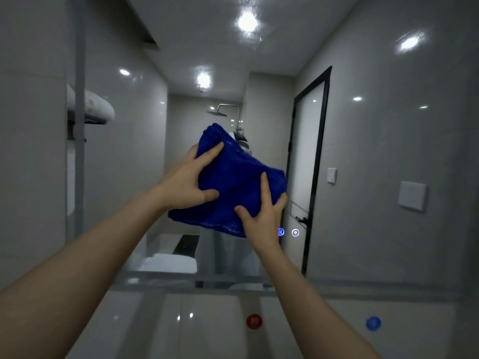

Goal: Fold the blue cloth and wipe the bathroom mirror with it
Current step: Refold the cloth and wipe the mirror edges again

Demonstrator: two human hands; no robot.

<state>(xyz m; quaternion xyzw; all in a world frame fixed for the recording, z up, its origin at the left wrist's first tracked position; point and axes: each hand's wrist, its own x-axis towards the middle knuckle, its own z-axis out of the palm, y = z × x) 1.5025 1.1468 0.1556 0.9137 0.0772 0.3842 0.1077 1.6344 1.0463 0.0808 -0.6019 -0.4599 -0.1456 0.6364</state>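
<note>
Up close, blue cloth (233, 182) bunched, held up before mirror (383, 141); touching glass or not, can't tell. L hand (190, 181) grips cloth's left side, thumb & forefinger on front, other fingers hidden behind. R hand (261, 211) grips lower right corner, fingertips curled round edge. Cloth blocks person's reflection. Lit icons (295, 232) on glass just beside R wrist. Red sticker (254, 321), blue sticker (373, 323) below: blurred, unreadable. L forearm (85, 260), R forearm (311, 294) cut off at bottom.

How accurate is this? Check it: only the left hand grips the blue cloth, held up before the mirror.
Wrong: the head view shows the left hand and the right hand both gripping the blue cloth, held up before the mirror.
</note>
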